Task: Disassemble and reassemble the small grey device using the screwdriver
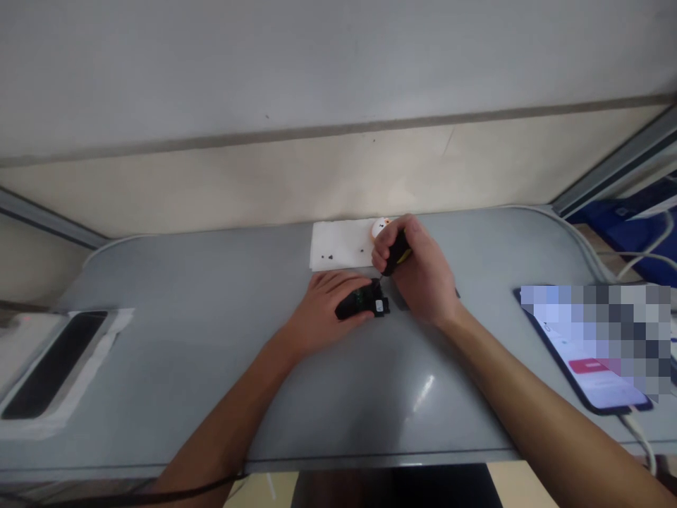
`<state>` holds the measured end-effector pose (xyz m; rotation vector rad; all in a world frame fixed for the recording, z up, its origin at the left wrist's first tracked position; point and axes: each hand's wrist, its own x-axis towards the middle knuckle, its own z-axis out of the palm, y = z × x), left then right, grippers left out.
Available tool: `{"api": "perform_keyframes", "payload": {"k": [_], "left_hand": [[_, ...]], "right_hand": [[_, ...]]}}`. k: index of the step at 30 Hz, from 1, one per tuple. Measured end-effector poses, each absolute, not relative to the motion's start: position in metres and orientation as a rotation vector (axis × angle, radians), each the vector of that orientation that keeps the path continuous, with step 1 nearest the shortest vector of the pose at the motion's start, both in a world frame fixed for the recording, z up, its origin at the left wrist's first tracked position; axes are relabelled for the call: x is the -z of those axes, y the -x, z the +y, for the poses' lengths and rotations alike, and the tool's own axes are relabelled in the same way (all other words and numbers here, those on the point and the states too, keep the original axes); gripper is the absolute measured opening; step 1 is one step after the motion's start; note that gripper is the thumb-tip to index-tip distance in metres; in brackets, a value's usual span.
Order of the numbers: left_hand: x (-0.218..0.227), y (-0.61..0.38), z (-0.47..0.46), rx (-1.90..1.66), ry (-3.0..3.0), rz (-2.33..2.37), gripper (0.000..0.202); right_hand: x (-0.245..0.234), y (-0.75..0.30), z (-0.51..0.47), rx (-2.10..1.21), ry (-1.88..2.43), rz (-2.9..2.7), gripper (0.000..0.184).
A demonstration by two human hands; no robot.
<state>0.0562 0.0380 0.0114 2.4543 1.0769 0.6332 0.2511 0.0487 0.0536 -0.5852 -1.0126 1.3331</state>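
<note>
"In the head view, where is the thing being worked on?"

"The black device (355,305) is near the middle of the grey desk (211,331), just on the near side of a white sheet of paper (343,241). It is small and blocky, with a faint green patch on top."

"And the fingers?"

"Those of the left hand (324,307) curve over its far side while the thumb presses the near side, pinching it. Those of the right hand (424,276) are wrapped around a screwdriver (398,252), its thick black handle streaked with yellow. The tip points down towards the device's far right corner; whether it touches, one cannot tell."

"What are the surfaces like?"

"The desk is smooth, glossy enough to throw back a streak of light, and rounded at its far corners. The paper lies flat, with tiny dark bits (331,257) on it and a round white piece (379,227) at its right end, partly hidden by the right hand."

"Any labels or writing?"

"A white sticker (379,305) on the device bears a dark mark, too small to read. At the right, a phone (582,363) shows a red bar on its lit screen; blocky squares cover part of it, and its lettering is illegible. A white cable (641,430) leaves its near end."
</note>
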Motion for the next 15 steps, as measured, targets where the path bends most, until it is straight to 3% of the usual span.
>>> {"api": "perform_keyframes", "payload": {"k": [9,15], "left_hand": [[-0.0103,-0.0563,0.0395,-0.655,-2.454,1.050,0.020],[-0.0071,-0.0549,0.0403,-0.686,-2.477,1.033,0.020]], "right_hand": [[-0.0521,-0.2573,0.0449,-1.320,0.565,-1.201,0.030],[-0.0515,-0.2557,0.0428,-1.251,0.640,-1.242,0.037]]}}
